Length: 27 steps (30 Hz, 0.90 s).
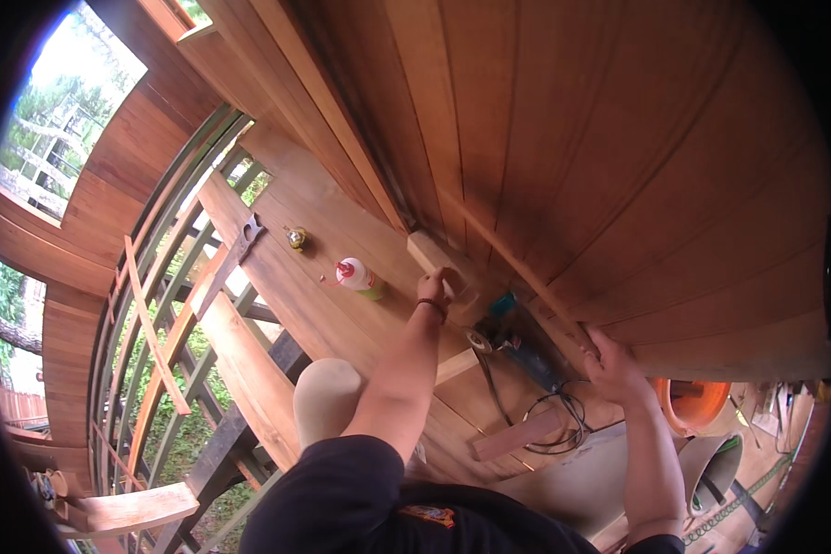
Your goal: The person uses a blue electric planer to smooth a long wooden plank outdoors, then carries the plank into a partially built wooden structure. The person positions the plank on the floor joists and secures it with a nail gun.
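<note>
My left hand [437, 285] is closed round a short wooden block [428, 252] low against the plank wall. Fingers of my right hand [613, 364] grip the near end of a long thin wooden strip [526, 273], which slants up and left along the wall. Between my hands, a blue angle grinder [529, 359] with a dark cord lies on the planks. Left of my left hand stands a white squeeze bottle [354, 274] with a red cap.
The plank wall [656, 157] rises in front. Leftward lie a small round yellowish object [296, 238] and a handsaw [242, 249]. Gaps open between floor beams [240, 434] at the left. An orange bucket [695, 404] stands right of my right arm; a loose board [517, 434] lies near me.
</note>
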{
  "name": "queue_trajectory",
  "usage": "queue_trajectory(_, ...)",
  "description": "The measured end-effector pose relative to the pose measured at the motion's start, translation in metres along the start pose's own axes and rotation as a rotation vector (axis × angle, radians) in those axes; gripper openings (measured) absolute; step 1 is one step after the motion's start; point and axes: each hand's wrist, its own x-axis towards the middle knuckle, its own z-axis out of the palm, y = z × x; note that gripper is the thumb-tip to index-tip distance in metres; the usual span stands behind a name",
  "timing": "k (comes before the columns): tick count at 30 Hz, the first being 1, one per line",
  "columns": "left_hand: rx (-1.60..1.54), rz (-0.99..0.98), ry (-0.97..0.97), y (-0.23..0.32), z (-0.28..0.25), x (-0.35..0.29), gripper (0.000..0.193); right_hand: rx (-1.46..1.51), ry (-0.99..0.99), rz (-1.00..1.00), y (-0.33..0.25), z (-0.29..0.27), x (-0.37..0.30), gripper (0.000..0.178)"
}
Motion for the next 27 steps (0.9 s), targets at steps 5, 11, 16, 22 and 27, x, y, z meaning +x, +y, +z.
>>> queue_trajectory(5,-0.300,0.102,-0.110,-0.003,0.028,0.008,0.057,-0.305,-0.092,0.016,0.034,0.043,0.017,0.046)
queue_trajectory(11,-0.586,-0.135,-0.103,0.008,0.029,0.025,0.078,-0.381,-0.174,0.096,0.047,0.079,0.049,0.044)
queue_trajectory(16,-0.605,-0.057,-0.217,0.016,0.011,0.031,0.099,-0.377,-0.168,0.082,0.067,0.116,0.082,0.044)
queue_trajectory(22,-0.516,-0.092,-0.194,0.020,0.004,0.041,0.095,-0.343,-0.109,0.048,0.064,0.151,0.114,0.038)
queue_trajectory(27,-0.303,-0.018,-0.112,0.018,-0.015,0.071,0.075,-0.413,-0.111,0.016,0.068,0.170,0.138,0.034)
